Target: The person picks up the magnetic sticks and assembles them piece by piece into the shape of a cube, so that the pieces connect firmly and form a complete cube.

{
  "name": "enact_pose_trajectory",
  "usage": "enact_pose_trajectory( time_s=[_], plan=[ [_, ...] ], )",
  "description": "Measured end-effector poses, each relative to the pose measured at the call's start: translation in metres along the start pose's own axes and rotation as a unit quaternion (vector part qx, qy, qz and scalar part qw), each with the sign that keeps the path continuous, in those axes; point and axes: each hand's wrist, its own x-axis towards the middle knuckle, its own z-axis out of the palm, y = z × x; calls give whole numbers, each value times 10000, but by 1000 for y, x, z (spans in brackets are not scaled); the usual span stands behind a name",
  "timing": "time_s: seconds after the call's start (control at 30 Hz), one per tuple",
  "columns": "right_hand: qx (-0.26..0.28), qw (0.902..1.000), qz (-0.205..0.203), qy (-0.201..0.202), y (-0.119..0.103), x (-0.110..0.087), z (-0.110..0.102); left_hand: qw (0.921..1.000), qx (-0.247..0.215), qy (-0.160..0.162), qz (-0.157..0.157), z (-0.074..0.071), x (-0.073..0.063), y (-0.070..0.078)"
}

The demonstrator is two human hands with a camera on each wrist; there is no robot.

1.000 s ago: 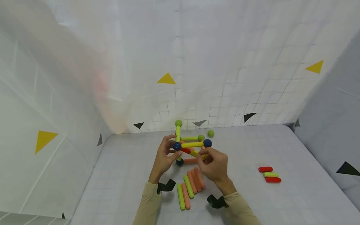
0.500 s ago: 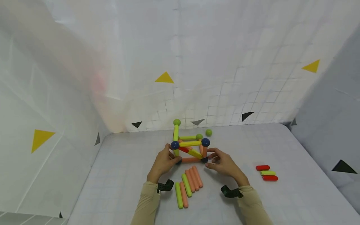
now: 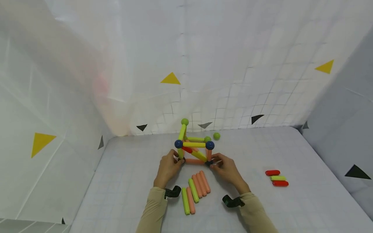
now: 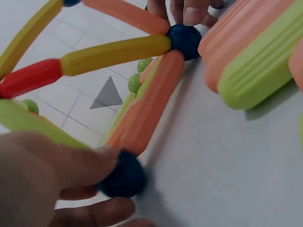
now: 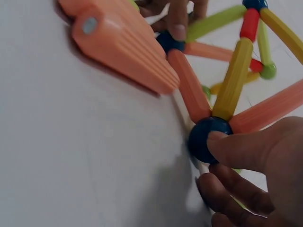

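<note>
A frame of magnetic rods and balls stands on the table. My left hand (image 3: 168,169) pinches its lower left blue ball (image 4: 124,175) between thumb and fingers. At the lower right blue ball (image 5: 208,140), my right hand (image 3: 228,168) has its thumb on the ball and fingers curled beneath. An orange rod (image 3: 194,161) joins these two balls. Above, a yellow rod (image 3: 194,144) links two upper blue balls, the left one (image 3: 178,144) and the right one (image 3: 209,145). A diagonal of a red rod (image 4: 33,78) and a yellow rod (image 4: 116,54) crosses the front face.
In front of the frame lie several loose orange rods (image 3: 201,183) and green rods (image 3: 185,201). Two red rods (image 3: 280,183) and a short green rod (image 3: 278,178) lie to the right. Behind the frame sits a loose green ball (image 3: 217,136), near the back wall (image 3: 221,64).
My right hand has left the diagonal rods and come down to the lower right ball. My left hand has lowered to the lower left ball. The frame has shifted slightly away from me.
</note>
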Motion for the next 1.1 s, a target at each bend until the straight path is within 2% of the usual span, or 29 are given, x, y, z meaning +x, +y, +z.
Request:
enact_pose_trajectory(
  time_s=[0.1,0.2,0.27,0.37,0.53,0.63,0.7,0.77,0.83,0.9,1.0,1.1],
  plan=[
    [72,9997,-233,55,-4,-1,6,9984,-111,547,7,4,1,-3],
    [153,9988,-465,-16,-10,-2,12,9928,-345,1148,33,7,3,-7],
    [243,9978,-584,-181,-13,-2,16,9883,-660,1375,59,7,4,-9],
    [489,9950,-699,-520,-19,-3,20,9846,-1199,1264,137,7,5,-12],
    [708,9905,-791,-876,-31,-4,31,9835,-1723,528,187,2,8,-15],
    [813,9870,-873,-1073,-37,-4,38,9882,-1525,154,4,-7,7,-9],
    [804,9859,-845,-1199,-40,-5,40,9947,-1028,62,-30,-14,5,-2],
    [732,9859,-773,-1289,-41,-6,40,9984,-549,159,16,-21,1,10],
    [646,9865,-666,-1347,-40,-8,40,9985,-169,452,249,-25,-4,23],
    [575,9865,-622,-1401,-38,-9,38,9944,47,852,625,-24,-9,35],
    [446,9852,-716,-1492,-36,-11,39,9821,391,1410,1184,-16,-14,50],
    [223,9833,-943,-1540,-38,-11,43,9711,718,1705,1506,-4,-16,58]
  ],
)
